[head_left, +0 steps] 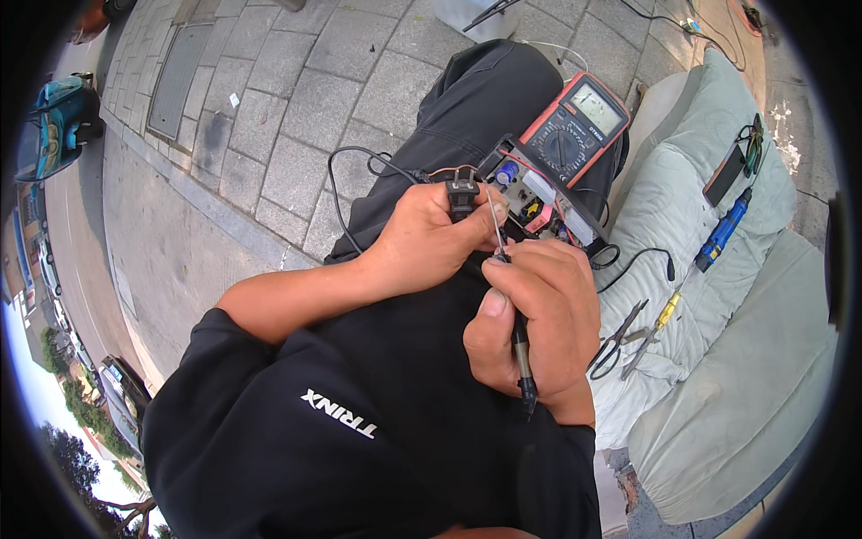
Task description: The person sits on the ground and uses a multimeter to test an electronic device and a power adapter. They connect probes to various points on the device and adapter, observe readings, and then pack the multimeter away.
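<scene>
My left hand (409,229) is closed around a black two-pin plug (462,196), its prongs pointing away from me. A thin metal rod (493,216) runs past the left thumb. In my right hand (548,310) a slim black-and-grey pen-shaped tool (523,355) is gripped, its far end close to the left fingertips; whether the rod belongs to it I cannot tell. Just beyond both hands an opened black case (588,229) lies on my lap, showing a circuit board, a blue capacitor and a yellow part. A red-and-grey multimeter (561,144) rests against it on my leg.
To the right, a pale cloth-covered seat (673,296) holds scissors (615,341), a yellow-handled tool (666,310), a blue tool (725,232) and a dark flat object (724,176). A black cable (332,171) loops at the left. A translucent tub (476,18) stands on the paving.
</scene>
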A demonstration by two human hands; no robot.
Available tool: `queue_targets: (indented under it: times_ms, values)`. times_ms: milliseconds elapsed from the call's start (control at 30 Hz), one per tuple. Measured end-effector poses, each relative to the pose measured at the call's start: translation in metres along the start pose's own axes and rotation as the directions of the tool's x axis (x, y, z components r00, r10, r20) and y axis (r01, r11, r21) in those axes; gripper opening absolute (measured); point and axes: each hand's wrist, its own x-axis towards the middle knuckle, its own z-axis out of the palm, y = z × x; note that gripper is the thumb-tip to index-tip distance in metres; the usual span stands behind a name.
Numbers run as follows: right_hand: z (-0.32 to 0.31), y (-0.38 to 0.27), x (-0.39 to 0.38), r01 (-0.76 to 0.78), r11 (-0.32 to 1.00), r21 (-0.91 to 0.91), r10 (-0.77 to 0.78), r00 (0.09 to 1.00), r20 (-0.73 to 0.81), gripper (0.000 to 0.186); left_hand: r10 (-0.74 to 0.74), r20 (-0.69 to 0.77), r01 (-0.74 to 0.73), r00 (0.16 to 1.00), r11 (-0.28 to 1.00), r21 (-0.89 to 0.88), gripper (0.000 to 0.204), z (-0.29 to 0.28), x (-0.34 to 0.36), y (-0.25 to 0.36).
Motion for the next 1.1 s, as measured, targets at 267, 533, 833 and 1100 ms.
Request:
queue_targets:
  times_ms: [267,533,833,1100]
  values:
    - [0.011,0.011,0.004,0.031,0.999,-0.019,-0.032,0.999,-0.016,0.025,0.085,-0.068,-0.076,0.994,0.989,0.128,0.015,-0.001,0.004,-0.008]
    - [0.008,0.008,-0.002,-0.024,0.998,-0.064,0.023,1.000,-0.015,0.025,0.107,-0.060,-0.100,0.992,0.988,0.114,0.014,-0.001,0.004,-0.014]
    - [0.005,0.005,-0.004,-0.082,0.995,-0.048,0.083,0.996,0.013,0.023,0.075,-0.054,-0.068,0.996,0.991,0.119,0.015,-0.001,0.003,-0.011]
    - [0.004,0.006,-0.005,-0.073,0.997,-0.039,0.074,0.997,0.006,0.023,0.050,-0.054,-0.043,0.997,0.991,0.124,0.015,-0.001,0.003,-0.010]
